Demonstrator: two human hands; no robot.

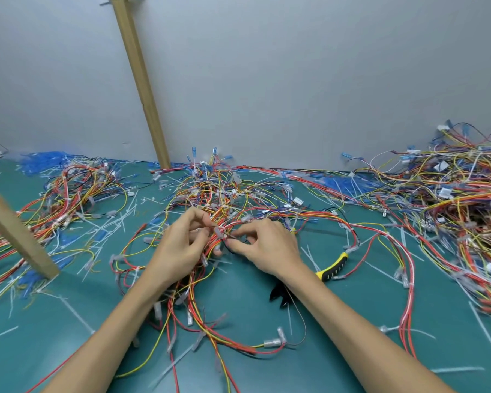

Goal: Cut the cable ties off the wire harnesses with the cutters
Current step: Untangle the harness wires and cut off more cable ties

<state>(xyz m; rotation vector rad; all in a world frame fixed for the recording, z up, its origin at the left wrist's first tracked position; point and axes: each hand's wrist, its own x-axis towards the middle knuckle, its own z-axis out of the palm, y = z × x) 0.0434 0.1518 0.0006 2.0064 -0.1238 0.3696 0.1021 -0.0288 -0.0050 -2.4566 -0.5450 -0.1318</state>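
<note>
We see two bare hands close together over a green tabletop (pixel 267 370). The left hand (pixel 182 245) has its fingers bent and pinches a wire harness (pixel 193 304) made of red, yellow and orange wires. The right hand (pixel 267 248) pinches the same bunch just beside it, with its thumb and first finger pressed tight on a thin dark wire. A small pale piece sits on the wires between the two hands. We cannot tell if it is a tie or a plug cover. The rest of the wire harness lies in big loops on the tabletop, near us and out to the right.

The cutters (pixel 333 266) lie on the tabletop under the right arm, and no hand touches them. The yellow and black handle shows on the far side of the arm and the black blades show on the near side.

Many white cable ties (pixel 308 255) lie in bits all over the tabletop. More wires sit in a left pile (pixel 77 188), a middle pile (pixel 210 180) behind the hands and a big right pile (pixel 451 199). A brown back post (pixel 142 80) leans by the grey wall (pixel 295 80), and a left post (pixel 17 236) stands on the tabletop.
</note>
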